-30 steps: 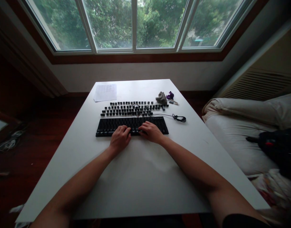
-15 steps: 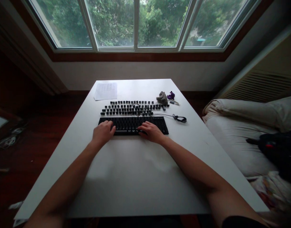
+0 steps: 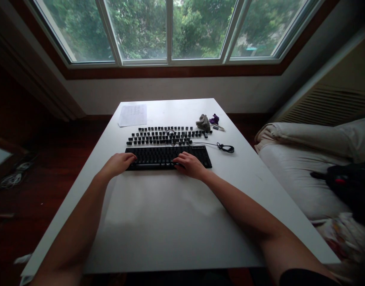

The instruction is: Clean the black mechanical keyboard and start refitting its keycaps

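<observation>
A black keyboard [image 3: 155, 156] lies flat on the white table, its long side toward me. My left hand [image 3: 120, 162] is at its left end, fingers drawn together with the tips over the leftmost keys. Whatever is between those fingertips is too small to make out. Over the front edge, right of the middle, my right hand [image 3: 188, 163] has its fingers bent onto the keys and its thumb low at the edge, gripping the keyboard. Behind the keyboard, loose black keycaps [image 3: 154, 138] stand in several rows.
A coiled black cable [image 3: 226, 148] runs from the keyboard to the right. Farther back are a grey cloth [image 3: 203, 122], a purple cloth [image 3: 214, 118] and some thin sticks [image 3: 220, 128]. A printed sheet [image 3: 132, 115] lies at the back left. A pale sofa [image 3: 292, 178] stands to the right.
My left hand has moved left, from over the keyboard's left part to its left end, and its fingers have come together. The right hand stays where it was.
</observation>
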Demonstrator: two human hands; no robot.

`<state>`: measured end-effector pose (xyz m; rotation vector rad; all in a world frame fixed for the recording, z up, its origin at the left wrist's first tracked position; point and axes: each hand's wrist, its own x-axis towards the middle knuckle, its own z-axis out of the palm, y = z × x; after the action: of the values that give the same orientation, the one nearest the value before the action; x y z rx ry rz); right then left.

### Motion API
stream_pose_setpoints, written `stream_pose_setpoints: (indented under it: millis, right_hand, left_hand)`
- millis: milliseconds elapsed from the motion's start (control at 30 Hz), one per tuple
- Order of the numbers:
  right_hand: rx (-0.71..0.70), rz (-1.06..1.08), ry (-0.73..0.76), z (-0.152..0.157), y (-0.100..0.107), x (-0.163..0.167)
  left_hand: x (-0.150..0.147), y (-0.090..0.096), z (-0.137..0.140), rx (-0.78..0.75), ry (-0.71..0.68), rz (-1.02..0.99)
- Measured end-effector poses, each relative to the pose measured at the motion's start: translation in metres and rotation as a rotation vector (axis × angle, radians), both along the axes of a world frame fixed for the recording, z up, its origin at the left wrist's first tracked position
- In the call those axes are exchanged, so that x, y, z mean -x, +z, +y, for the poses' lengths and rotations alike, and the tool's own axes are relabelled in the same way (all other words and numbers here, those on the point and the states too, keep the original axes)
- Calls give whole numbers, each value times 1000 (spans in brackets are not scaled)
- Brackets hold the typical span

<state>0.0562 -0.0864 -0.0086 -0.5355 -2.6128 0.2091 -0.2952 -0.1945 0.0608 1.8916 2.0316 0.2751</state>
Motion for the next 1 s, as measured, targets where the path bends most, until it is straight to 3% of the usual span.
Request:
stream_pose_setpoints:
  millis: [467,733,1000]
  right_hand:
    - [-5,6,-7,-1,0,-1]
    - [-3,6,-10,-1,1,-1]
    - [-15,2,-13,-1,0,0]
  left_hand:
    - [-2,5,0,1,4,70]
    - [-7,1,-2,-21,-119,143]
    - [-30,-5,-5,-68,-37,258]
